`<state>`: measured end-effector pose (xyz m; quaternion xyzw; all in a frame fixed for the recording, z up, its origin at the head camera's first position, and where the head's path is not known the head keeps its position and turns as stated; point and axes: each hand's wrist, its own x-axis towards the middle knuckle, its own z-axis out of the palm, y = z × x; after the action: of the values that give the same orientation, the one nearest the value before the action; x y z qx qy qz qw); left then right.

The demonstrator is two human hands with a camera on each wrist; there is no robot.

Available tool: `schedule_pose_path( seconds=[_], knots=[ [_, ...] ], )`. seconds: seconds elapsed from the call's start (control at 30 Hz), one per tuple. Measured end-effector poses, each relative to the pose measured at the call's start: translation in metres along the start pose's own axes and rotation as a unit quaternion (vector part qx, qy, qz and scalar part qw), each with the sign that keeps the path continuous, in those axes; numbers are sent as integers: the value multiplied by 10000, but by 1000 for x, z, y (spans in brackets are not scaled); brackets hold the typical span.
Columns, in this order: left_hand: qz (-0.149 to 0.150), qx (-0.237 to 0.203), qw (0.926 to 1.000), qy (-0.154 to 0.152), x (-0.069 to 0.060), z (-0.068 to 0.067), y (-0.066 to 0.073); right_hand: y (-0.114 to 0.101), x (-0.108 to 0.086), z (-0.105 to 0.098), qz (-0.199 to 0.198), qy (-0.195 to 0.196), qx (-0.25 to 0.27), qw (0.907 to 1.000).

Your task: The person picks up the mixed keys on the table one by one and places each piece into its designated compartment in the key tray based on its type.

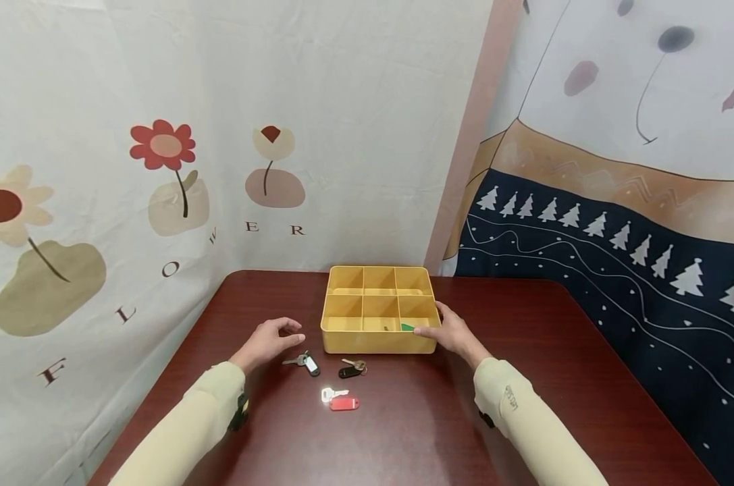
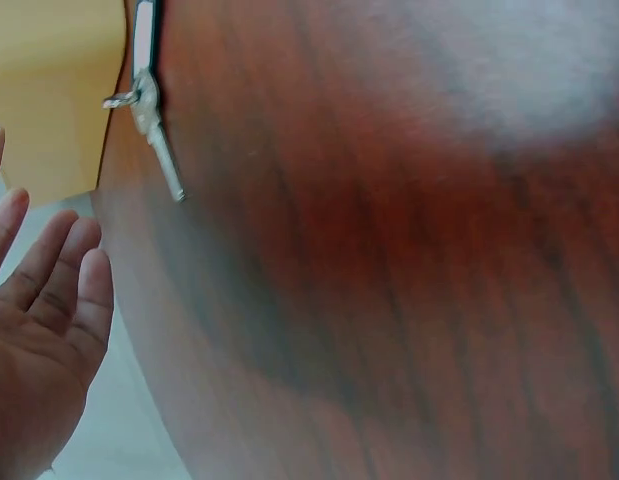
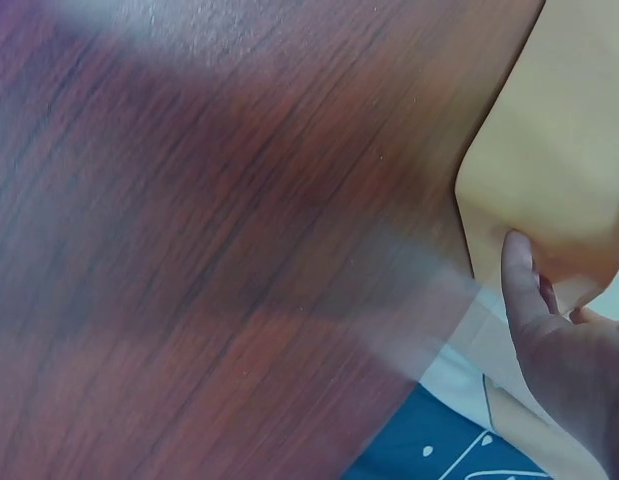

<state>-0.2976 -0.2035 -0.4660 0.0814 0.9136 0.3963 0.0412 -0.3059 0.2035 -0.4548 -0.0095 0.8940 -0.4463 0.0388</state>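
A yellow compartment box stands at the back of the table. My right hand holds its front right corner, thumb at the front rim and fingers along the side. In the right wrist view, a digit of the right hand presses the box wall. My left hand hovers left of the box with relaxed fingers, holding nothing. Nearest to it lies a key with a black-and-white tag. A key with a black tag and a silver key with a red tag lie in front of the box.
Something green lies in the box's front right compartment, and a small dark item shows in the front middle one. The dark red table meets a flower-print curtain behind and a tree-print cloth at right.
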Motion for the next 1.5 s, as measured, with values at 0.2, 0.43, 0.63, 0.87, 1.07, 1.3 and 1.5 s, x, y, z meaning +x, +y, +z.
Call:
schedule_pose_path(
  seconds=[0.2, 0.43, 0.63, 0.87, 1.07, 1.3, 1.5],
  knots=[
    [154, 78, 9997, 198, -3, 10, -6, 1, -1, 2, -38, 36, 78, 10000],
    [158, 134, 9989, 409, -8, 21, -11, 1, -3, 2, 8, 68, 150, 9999],
    [-78, 52, 9990, 441, -12, 29, -12, 2, -5, 1, 144, 12, 229, 9996],
    [-147, -66, 9986, 513, -14, 33, -9, 1, -5, 1, 404, -18, 253, 9989],
    [-103, 213, 9978, 620, -13, 36, -10, 0, -5, 2, 323, -60, 205, 9992],
    [312, 385, 9956, 795, -14, 38, -9, 1, -4, 1, 347, -41, 253, 9991],
    [509, 493, 9930, 944, -15, 40, -10, 1, -4, 1, 302, -55, 191, 9993]
  ],
)
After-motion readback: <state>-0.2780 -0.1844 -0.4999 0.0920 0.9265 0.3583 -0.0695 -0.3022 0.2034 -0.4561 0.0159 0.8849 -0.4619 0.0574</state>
